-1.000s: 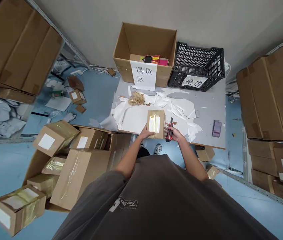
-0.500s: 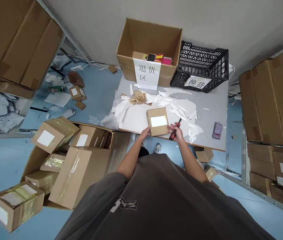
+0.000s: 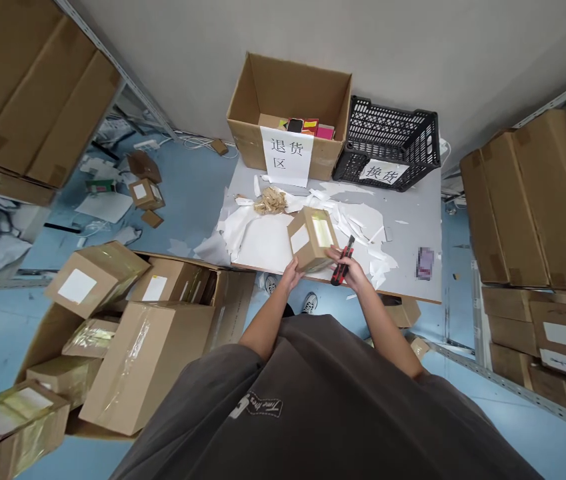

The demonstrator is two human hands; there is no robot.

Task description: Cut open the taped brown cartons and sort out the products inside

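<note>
A small taped cardboard box [image 3: 311,241] with white labels is tilted over the front of the table [image 3: 407,230]. My left hand [image 3: 292,273] grips its lower left corner. My right hand [image 3: 351,270] is closed round a red and black utility knife [image 3: 343,261], its fingertips also touching the box's right side. The knife points up and away from me. Behind the box lie torn white paper scraps [image 3: 357,223] and a crumpled wad of brown tape [image 3: 270,200].
A large open carton [image 3: 243,140] with a paper sign holds several colourful boxes at the back, beside a black plastic crate [image 3: 393,143]. A big carton [image 3: 235,293] full of parcels stands at my left. Shelves with cartons [image 3: 523,200] flank the right.
The small box has been turned and tilted in my hands, so a taped, labelled side now shows. The knife has swung more upright in my right hand. The view has shifted slightly.
</note>
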